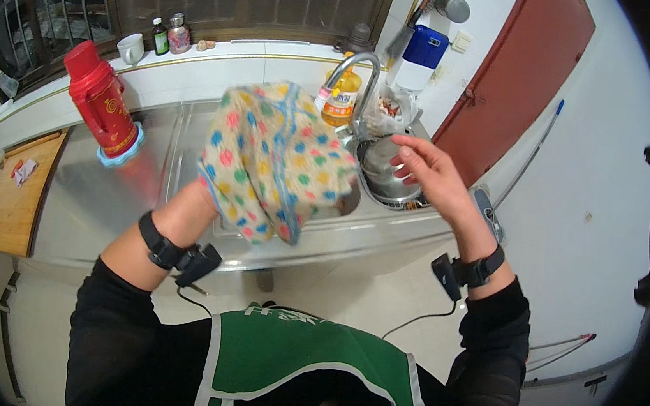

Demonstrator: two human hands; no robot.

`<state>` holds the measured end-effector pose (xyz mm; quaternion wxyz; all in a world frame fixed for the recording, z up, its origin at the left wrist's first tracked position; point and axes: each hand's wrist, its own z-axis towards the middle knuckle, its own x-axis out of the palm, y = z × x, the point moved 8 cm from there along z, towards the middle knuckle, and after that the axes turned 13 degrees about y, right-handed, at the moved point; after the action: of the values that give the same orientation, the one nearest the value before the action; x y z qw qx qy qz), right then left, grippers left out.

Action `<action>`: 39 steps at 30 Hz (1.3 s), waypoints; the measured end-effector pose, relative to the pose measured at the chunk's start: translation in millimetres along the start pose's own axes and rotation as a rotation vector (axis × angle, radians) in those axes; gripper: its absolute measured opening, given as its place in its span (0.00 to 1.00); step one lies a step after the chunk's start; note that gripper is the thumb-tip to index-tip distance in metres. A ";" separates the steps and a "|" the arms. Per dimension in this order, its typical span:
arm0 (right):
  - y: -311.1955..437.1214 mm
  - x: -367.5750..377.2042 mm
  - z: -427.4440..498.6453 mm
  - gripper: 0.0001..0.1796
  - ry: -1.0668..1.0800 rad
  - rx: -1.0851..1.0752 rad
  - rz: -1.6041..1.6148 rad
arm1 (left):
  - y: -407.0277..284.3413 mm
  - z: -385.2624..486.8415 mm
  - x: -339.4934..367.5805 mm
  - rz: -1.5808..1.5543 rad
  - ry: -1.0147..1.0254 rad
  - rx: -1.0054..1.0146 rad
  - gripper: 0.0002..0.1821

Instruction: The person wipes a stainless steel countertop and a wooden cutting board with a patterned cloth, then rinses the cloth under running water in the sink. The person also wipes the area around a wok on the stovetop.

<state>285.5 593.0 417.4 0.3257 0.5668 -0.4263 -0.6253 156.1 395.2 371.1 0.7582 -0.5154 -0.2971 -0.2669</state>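
A cream cloth [269,168] with colourful polka dots and blue trim is held up over the steel sink [190,137]. My left hand [203,196] goes into its near left side, and the cloth hides the fingers. Empty, with fingers spread, my right hand [425,168] hovers over the right basin, apart from the cloth. Metal cookware [384,167] sits in that basin, partly behind the hand. The curved faucet [365,86] rises behind the basins.
A red thermos flask [103,102] stands on the left counter, near a wooden cutting board [14,202]. Behind the faucet are a yellow detergent bottle [342,96] and a plastic bag [392,112]. A white mug [131,48] and small bottles line the windowsill. A red door [519,75] is right.
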 end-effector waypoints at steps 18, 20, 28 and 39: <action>-117.5 -88.5 269.8 0.26 0.070 -0.127 -0.610 | -159.2 200.5 -152.5 0.531 -0.529 -0.017 0.29; -133.3 -79.1 290.5 0.32 0.090 -0.163 -0.583 | -142.0 215.3 -181.0 0.500 -0.536 -0.057 0.27; -160.5 -91.5 360.9 0.38 -0.179 -0.206 -0.806 | -92.9 286.3 -287.6 0.367 -0.438 -0.137 0.17; -147.5 -93.0 369.4 0.38 -0.329 -0.372 -0.867 | -35.6 358.9 -315.0 0.211 -0.202 -0.258 0.16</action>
<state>-54.1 799.0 322.2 0.0600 0.5181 -0.0783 -0.8496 -146.7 752.0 269.6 0.6759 -0.6607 -0.2795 -0.1686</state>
